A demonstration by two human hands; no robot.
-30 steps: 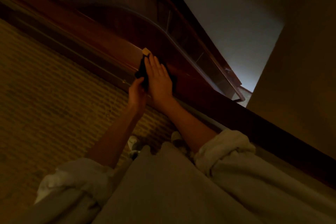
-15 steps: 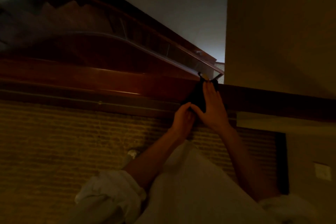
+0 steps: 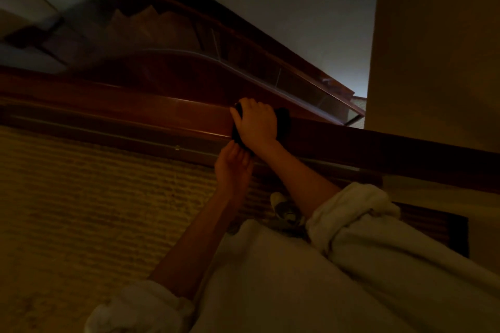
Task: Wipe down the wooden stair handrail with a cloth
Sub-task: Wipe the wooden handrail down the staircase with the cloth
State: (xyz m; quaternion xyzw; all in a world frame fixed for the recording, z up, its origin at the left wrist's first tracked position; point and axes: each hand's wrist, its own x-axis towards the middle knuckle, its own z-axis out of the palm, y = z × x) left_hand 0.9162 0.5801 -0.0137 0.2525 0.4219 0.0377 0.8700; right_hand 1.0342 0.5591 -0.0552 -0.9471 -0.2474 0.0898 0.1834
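Dark wooden handrail [image 3: 162,112]; black cloth [image 3: 283,123] draped over its top.

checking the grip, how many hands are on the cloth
2. The right hand grips the dark cloth over the top of the wooden handrail; the left hand holds its hanging end just below.

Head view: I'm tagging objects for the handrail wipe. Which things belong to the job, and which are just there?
Job: wooden handrail; dark cloth draped over it; right hand gripping the cloth on the rail; left hand holding the cloth's lower end.
Just there: woven floor; glass panel beyond the rail; shoe; wall.
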